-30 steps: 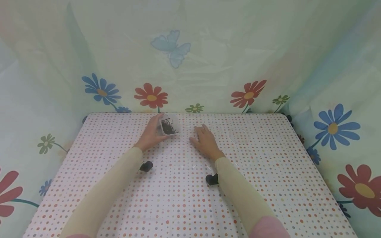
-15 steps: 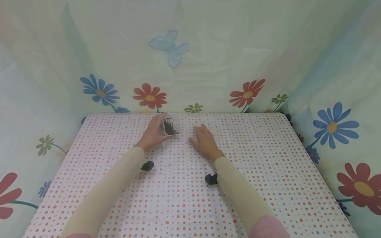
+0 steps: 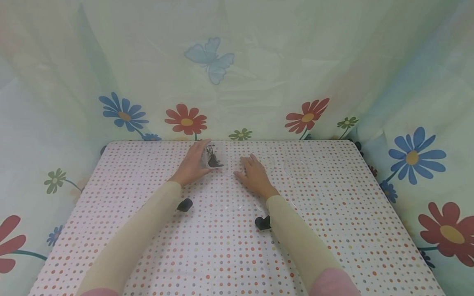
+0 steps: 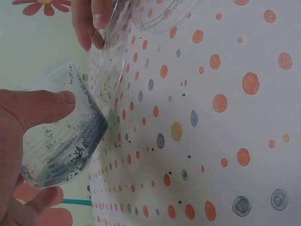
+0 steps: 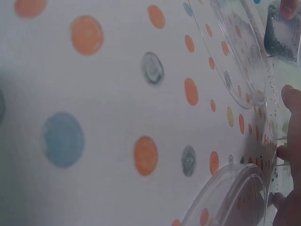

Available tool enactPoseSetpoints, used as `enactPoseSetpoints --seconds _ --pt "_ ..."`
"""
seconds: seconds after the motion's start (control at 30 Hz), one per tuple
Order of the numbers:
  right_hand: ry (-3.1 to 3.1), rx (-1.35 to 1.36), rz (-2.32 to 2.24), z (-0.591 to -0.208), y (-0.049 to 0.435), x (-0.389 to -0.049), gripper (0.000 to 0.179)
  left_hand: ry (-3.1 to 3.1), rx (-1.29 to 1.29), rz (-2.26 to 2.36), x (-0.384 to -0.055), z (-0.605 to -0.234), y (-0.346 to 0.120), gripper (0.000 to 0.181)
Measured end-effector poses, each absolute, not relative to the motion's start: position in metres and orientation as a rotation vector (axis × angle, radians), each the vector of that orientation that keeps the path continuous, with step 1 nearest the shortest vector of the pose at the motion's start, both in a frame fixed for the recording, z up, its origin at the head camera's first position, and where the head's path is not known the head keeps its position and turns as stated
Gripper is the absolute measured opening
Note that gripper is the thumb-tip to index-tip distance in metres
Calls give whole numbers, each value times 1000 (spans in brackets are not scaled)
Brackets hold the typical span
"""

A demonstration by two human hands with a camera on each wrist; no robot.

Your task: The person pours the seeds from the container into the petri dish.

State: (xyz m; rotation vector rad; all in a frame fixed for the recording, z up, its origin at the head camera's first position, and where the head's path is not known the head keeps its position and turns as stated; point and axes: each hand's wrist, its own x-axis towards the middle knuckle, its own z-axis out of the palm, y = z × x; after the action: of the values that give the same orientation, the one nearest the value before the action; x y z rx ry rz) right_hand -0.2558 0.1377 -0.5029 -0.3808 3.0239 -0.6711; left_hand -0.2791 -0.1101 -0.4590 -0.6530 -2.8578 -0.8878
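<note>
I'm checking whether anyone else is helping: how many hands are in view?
2: the left hand, holding a clear cup of dark grains, and the right hand, beside a clear dish. No other hand shows.

On my feed I count one left hand (image 3: 191, 164), one right hand (image 3: 256, 176), one clear container (image 4: 59, 141), at least two clear dishes (image 5: 256, 96), two black pieces (image 3: 263, 223), one table (image 3: 229, 255), one butterfly (image 3: 211, 59) and four large red flowers (image 3: 307, 117).

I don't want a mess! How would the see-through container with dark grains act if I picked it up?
The plastic container is probably light: its walls look thin. Its smooth sides may feel slippery. The dark grains could spill if tipped; loose specks dot the table.
</note>
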Motion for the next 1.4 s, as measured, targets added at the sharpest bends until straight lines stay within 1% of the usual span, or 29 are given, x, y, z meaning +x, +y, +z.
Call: enactPoseSetpoints --seconds 0.53,0.97,1.4 --pt "3014 -342 -627 -502 137 -255 67 -2877 -693 -698 -282 -454 -108 99" --pt "3018 -347 -606 -501 137 -255 68 -2839 -740 -615 -284 -454 -105 98" --pt "2991 -295 -661 -499 135 -253 67 -2835 -778 -581 -286 -453 -103 98"
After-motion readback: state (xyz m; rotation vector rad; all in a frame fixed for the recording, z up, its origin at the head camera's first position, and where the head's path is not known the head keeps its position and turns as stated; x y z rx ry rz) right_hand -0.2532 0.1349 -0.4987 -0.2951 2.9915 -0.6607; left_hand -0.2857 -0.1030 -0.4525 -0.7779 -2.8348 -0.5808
